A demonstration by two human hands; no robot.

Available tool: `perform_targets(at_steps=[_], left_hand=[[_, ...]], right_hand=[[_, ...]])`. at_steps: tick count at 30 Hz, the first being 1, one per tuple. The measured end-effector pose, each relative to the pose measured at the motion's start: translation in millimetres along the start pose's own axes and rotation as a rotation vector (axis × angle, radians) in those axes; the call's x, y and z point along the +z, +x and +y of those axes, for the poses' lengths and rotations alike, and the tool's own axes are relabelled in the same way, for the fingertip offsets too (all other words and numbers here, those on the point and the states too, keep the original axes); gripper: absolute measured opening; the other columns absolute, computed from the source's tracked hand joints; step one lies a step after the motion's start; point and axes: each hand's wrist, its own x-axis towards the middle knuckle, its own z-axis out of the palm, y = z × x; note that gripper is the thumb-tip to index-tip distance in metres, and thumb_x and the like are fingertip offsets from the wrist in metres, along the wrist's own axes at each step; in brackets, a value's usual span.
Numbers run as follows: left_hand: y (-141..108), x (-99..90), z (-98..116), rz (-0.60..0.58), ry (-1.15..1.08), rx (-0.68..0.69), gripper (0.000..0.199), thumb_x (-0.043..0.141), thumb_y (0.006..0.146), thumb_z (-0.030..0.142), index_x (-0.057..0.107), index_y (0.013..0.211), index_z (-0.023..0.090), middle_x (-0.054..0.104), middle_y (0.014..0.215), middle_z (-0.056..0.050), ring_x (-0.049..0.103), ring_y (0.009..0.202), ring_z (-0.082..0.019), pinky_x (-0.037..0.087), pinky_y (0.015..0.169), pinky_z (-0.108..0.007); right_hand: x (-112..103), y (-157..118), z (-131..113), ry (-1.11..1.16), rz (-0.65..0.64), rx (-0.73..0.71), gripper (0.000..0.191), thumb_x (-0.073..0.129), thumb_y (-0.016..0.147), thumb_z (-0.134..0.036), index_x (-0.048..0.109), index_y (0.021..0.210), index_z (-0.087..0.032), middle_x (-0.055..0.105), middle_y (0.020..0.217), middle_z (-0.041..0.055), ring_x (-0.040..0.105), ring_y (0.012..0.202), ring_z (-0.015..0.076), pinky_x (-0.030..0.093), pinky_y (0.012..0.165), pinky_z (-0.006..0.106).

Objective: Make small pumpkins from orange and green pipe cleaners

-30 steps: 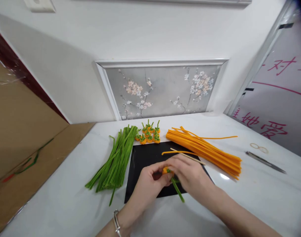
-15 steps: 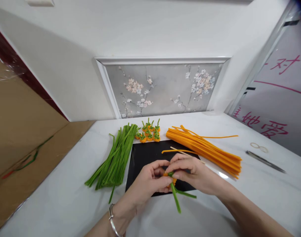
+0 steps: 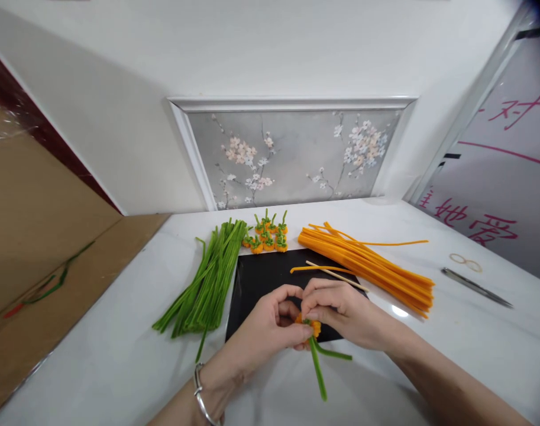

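My left hand (image 3: 274, 322) is closed around a small pumpkin (image 3: 315, 327) of coiled orange pipe cleaner, its thumb pressing on the near side. A green pipe cleaner (image 3: 317, 370) comes off the pumpkin, with two loose ends pointing toward me and to the right. My right hand (image 3: 338, 305) pinches at the pumpkin's top, where the green piece goes under the fingertips; the exact grip is partly hidden. Both hands are above the front part of a black mat (image 3: 256, 278).
Green pipe cleaners (image 3: 212, 284) lie bundled left of the mat, orange pipe cleaners (image 3: 367, 266) to the right. Several finished little pumpkins (image 3: 268, 241) stand behind it. A thin wooden stick (image 3: 336, 275) crosses the mat. Tweezers (image 3: 476, 287) and rubber bands (image 3: 465, 262) lie at the right.
The green loop at the pumpkin's top has drawn in and shows less between my fingers. More of the orange body is visible, and the longer green end has shifted slightly toward me.
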Motion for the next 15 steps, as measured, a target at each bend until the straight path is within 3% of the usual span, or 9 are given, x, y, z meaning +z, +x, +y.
perform_targets(at_steps=[7,12,15], left_hand=[[0.3,-0.9,-0.4,0.04,-0.047,-0.002,0.03,0.074,0.073,0.016,0.06,0.1,0.015,0.06,0.073,0.003,0.057,0.061,-0.008,0.05,0.06,-0.021],[-0.7,-0.6,-2.8,0.168,-0.206,0.032,0.045,0.08,0.072,0.025,0.065,0.114,0.023,0.06,0.081,0.003,0.06,0.071,-0.008,0.055,0.074,-0.025],[-0.5,0.0,-4.6,0.207,-0.279,0.052,0.043,0.083,0.068,0.03,0.07,0.109,0.024,0.063,0.084,0.003,0.063,0.076,-0.008,0.055,0.078,-0.022]], right_hand=[[4.7,-3.1,-5.2,-0.112,0.095,-0.098,0.022,0.044,0.095,-0.013,0.065,0.095,-0.02,0.061,0.089,0.0055,0.057,0.08,0.0157,0.048,0.072,0.027],[-2.1,-5.5,-6.7,-0.075,0.303,0.131,0.016,0.045,0.094,-0.017,0.06,0.098,-0.021,0.065,0.087,0.0023,0.059,0.076,0.0147,0.047,0.068,0.026],[-3.6,-8.6,-5.9,-0.069,0.275,0.216,0.01,0.049,0.092,-0.021,0.059,0.092,-0.021,0.063,0.078,-0.0001,0.056,0.066,0.0134,0.044,0.059,0.024]])
